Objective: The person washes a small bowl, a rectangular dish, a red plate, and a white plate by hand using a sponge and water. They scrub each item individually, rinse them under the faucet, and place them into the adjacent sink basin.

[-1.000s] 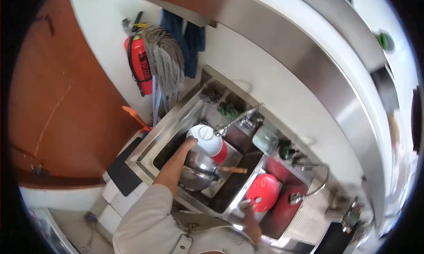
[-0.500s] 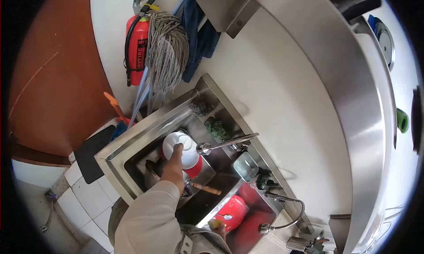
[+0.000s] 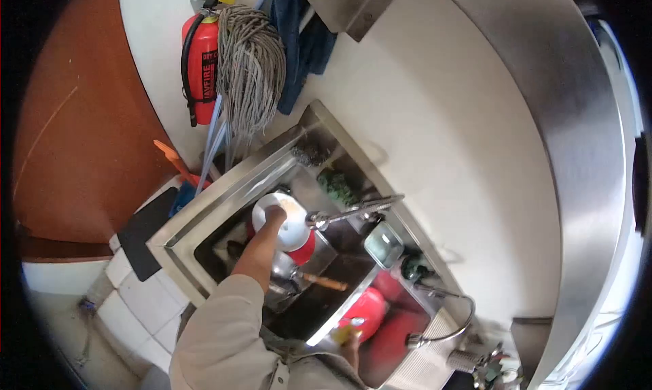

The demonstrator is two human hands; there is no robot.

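Note:
My left hand (image 3: 275,215) reaches down into a white bowl (image 3: 296,235) in the left basin. Its fingers are hidden and blurred, so their grip does not show. A red container (image 3: 302,252) shows beneath the bowl. Close by lies a metal pan with a wooden handle (image 3: 324,281). Down at the right basin, my right hand (image 3: 352,351) is closed on a yellow sponge (image 3: 342,334). The sponge is beside a round red dish (image 3: 370,313) with a spoon (image 3: 356,321) on it.
A faucet (image 3: 360,209) arches over the left basin, and a second faucet (image 3: 445,337) over the right. A clear container (image 3: 384,246) and green scrubbing material (image 3: 336,186) line the sink's back. Beyond the left end hang a mop (image 3: 251,71) and fire extinguisher (image 3: 202,67).
My left hand has shifted further into the white bowl, and a pale orange patch shows there now. My right hand with the sponge has moved slightly to the right. The whole view has shifted a little.

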